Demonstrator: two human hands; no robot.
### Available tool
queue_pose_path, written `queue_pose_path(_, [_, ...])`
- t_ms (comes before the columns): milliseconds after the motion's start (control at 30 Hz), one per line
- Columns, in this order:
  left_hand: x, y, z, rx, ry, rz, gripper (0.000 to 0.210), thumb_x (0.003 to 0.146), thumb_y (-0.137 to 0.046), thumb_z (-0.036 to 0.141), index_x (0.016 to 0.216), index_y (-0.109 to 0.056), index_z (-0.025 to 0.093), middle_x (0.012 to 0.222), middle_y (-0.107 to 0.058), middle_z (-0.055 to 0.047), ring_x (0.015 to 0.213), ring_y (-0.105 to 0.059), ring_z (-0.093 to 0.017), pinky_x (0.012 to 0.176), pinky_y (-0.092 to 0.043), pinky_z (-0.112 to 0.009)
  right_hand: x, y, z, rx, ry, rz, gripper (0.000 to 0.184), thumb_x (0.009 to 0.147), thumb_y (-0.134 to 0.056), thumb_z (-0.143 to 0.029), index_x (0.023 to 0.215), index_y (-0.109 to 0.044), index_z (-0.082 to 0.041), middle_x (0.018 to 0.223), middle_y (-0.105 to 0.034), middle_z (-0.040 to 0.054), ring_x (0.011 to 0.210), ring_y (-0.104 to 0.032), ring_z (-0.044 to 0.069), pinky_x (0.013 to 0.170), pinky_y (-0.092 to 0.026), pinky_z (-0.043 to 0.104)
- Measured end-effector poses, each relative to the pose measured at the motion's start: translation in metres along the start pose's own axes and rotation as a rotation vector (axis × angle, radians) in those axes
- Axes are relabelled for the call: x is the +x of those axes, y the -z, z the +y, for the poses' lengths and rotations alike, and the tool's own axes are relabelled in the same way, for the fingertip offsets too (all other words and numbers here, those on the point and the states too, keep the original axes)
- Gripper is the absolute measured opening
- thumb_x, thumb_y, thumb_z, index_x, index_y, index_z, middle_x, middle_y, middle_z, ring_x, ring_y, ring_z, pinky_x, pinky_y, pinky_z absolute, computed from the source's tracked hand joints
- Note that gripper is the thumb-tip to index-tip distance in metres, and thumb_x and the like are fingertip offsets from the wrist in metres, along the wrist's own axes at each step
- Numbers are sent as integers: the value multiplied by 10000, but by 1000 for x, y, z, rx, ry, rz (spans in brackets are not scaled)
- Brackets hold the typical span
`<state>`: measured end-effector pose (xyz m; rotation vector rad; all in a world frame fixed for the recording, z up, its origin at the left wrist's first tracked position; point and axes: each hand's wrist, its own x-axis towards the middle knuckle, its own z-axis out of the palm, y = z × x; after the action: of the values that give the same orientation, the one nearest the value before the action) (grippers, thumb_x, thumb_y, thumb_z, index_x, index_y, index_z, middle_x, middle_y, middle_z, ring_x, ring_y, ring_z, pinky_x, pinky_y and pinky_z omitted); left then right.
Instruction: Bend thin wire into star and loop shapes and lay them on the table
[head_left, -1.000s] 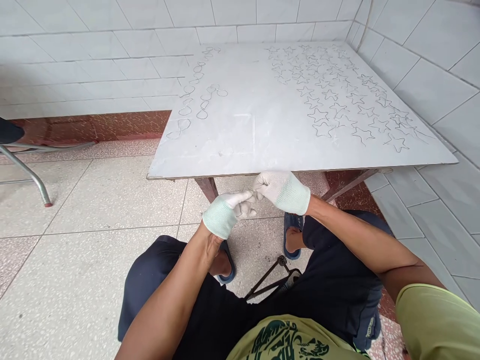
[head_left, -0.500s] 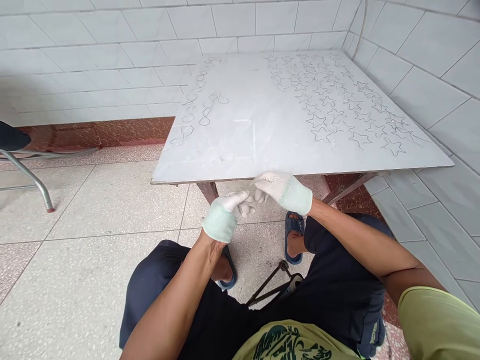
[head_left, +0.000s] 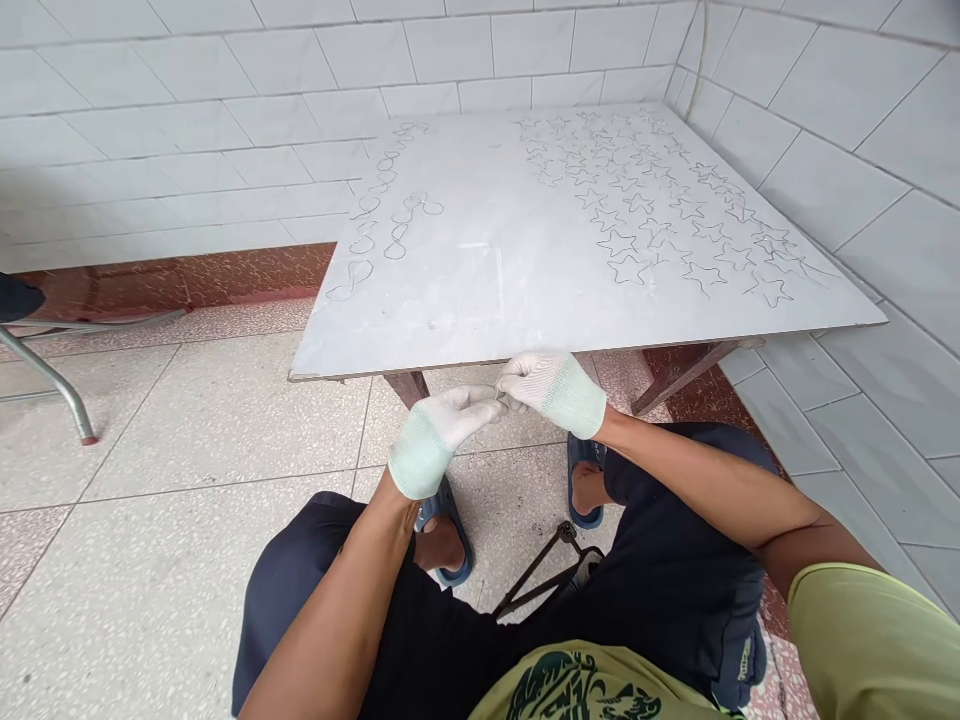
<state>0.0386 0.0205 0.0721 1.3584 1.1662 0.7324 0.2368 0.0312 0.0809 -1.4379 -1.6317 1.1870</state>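
Observation:
My left hand [head_left: 455, 418], in a white glove with a pale green cuff, is closed in a pinch just below the front edge of the white board [head_left: 450, 340]. My right hand [head_left: 537, 378], gloved alike, is closed too, its fingertips meeting those of my left. A short bit of thin wire [head_left: 498, 394] shows between the fingertips; the fingers hide the rest of it. On the board's right side lie many wire stars [head_left: 621, 245]. Looped wire pieces [head_left: 395, 240] lie in rows on its left side.
The board rests on dark wooden legs [head_left: 679, 377] in a corner between tiled walls [head_left: 450, 50]. A metal chair leg [head_left: 71, 400] stands at the far left. Below me, a dark metal frame [head_left: 536, 570] is on the speckled floor between my slippered feet.
My hands have come together, the left fingers now pressed into a pinch against the right. The wire between them shows more plainly. The view has shifted slightly.

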Motion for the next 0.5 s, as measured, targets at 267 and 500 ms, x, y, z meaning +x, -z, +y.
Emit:
queue_pose_path(267, [0,7,1,45,43,256,415,714,-912,527,980,-878,210,939,-844,-80,911,-748,-284,875,-551,-366,-1,-2,-5,-334,73,46,240,935,-679,-156,698,-702,-185,711,-719,-15,741,-662,140,730,-423,264])
queue_pose_path(500, [1,-3,-6,-29,21,375,367,752,-877,551,805,-828,191,755,-784,-44,692,-659,-199,700,-499,-310,-4,-12,-2,-291,36,79,201,999,-723,-356,878,-782,-207,904,-811,23,852,-721,175,759,-461,278])
